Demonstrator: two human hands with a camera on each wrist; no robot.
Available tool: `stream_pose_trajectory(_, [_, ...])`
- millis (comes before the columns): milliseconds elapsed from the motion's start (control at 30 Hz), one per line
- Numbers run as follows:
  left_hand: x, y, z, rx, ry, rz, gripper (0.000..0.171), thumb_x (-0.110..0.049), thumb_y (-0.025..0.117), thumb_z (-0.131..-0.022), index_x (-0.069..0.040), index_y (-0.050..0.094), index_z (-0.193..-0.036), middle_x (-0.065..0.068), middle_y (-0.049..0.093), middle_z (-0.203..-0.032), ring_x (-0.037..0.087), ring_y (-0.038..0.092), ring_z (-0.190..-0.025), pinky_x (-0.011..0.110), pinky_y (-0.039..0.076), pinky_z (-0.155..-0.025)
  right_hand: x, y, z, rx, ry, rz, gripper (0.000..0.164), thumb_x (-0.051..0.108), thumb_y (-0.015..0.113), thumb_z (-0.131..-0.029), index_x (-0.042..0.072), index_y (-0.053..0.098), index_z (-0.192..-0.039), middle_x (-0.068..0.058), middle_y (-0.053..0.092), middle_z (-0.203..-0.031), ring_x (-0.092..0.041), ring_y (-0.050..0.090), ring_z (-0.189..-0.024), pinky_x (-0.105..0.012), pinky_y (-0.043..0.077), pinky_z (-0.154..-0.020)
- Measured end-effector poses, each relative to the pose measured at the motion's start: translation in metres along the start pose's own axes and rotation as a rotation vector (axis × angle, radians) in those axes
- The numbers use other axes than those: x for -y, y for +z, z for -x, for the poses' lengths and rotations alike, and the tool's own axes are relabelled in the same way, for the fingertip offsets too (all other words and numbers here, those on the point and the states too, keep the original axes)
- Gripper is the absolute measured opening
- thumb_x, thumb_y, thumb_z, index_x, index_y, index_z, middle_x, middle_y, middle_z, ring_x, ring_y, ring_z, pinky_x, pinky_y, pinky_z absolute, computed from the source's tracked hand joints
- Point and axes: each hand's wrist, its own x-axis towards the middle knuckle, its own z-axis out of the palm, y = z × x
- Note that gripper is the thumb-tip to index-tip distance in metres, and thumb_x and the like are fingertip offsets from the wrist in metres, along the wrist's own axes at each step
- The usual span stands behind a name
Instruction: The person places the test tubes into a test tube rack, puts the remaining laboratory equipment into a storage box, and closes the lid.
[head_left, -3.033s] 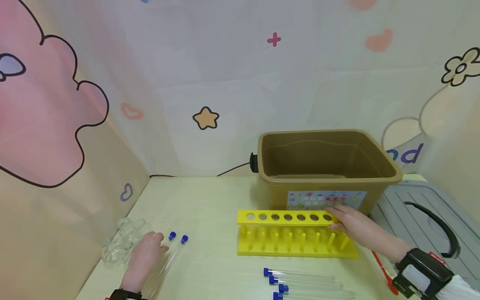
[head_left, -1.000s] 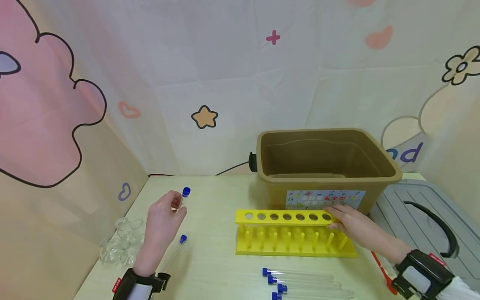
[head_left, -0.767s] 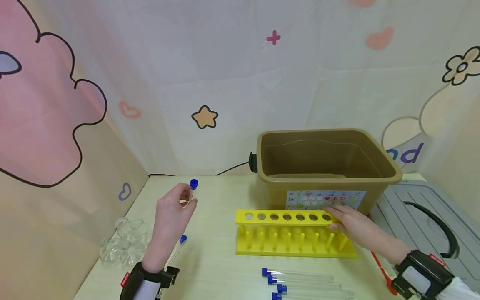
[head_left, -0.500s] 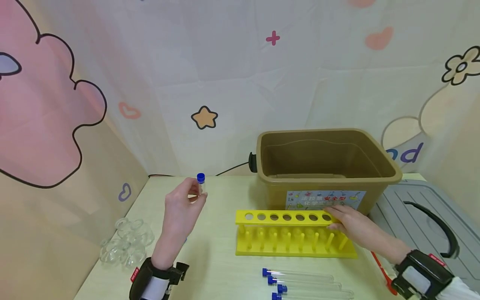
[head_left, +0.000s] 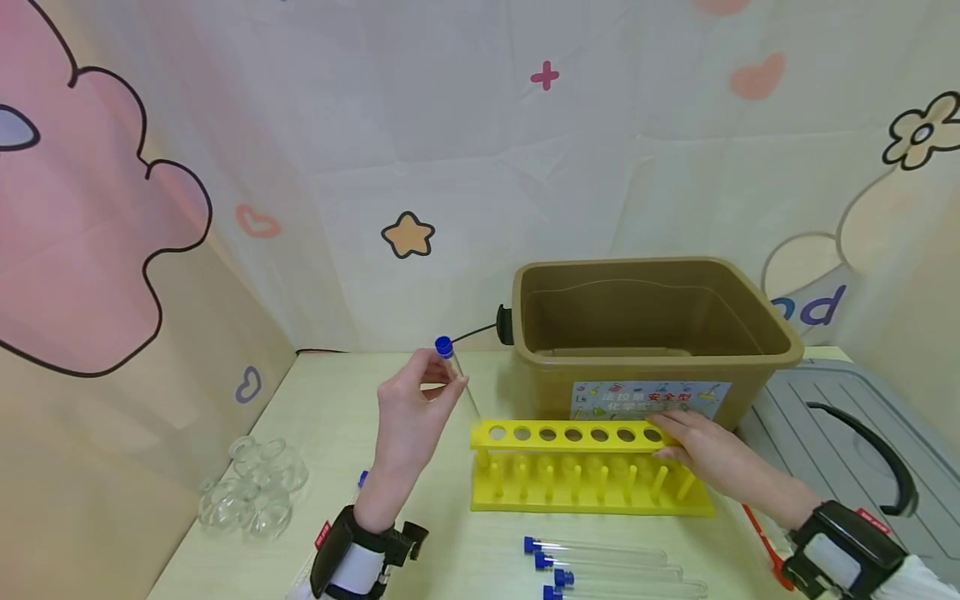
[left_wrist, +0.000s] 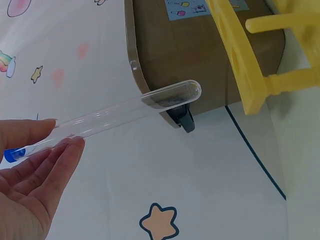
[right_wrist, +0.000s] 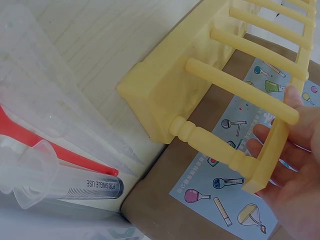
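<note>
I get a bright, evenly lit head feed, with soft, faint shadows on the tabletop [head_left: 465,550] and a darker interior in the brown tub [head_left: 660,361]; the small print on its label [head_left: 649,400] is fuzzy. Both wrist feeds reach me dimmer and greyer. Pale highlights streak the test tube [left_wrist: 115,116], while the syringe [right_wrist: 90,187] lettering reads clearly.

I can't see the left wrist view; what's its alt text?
The left hand pinches a clear test tube near its blue cap, the rounded end pointing right and slightly up in the picture. Behind the tube is a brown bin; a yellow rack shows at upper right, apart from the tube.
</note>
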Motion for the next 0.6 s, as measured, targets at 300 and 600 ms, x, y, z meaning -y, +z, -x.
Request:
stream_pose_trajectory(300, [0.124,0.058,0.031,0.017,-0.014,-0.135,0.037,-0.022,0.059,-0.059,-0.022,0.044,-0.093,-0.010,0.048,-0.078,0.004,0.047,-0.065,0.016,0.039,-0.048,0.000,0.000,0.000,0.006,0.006,0.002,0.044,0.026,0.054,-0.060,0.004,0.046,-0.098,-0.007,0.044,-0.092,-0.019,0.041,-0.081,-0.029,0.036,-0.063])
stream_pose_trajectory(600, [0.157,0.081,0.045,0.037,-0.065,-0.162,0.033,-0.032,0.055,-0.060,-0.032,0.041,-0.090,-0.017,0.045,-0.077,-0.001,0.044,-0.067,0.013,0.037,-0.048,-0.001,0.001,0.001,-0.002,0.018,0.000,0.045,0.026,0.054,-0.060,0.005,0.045,-0.099,-0.005,0.044,-0.092,-0.018,0.040,-0.082,-0.029,0.036,-0.064])
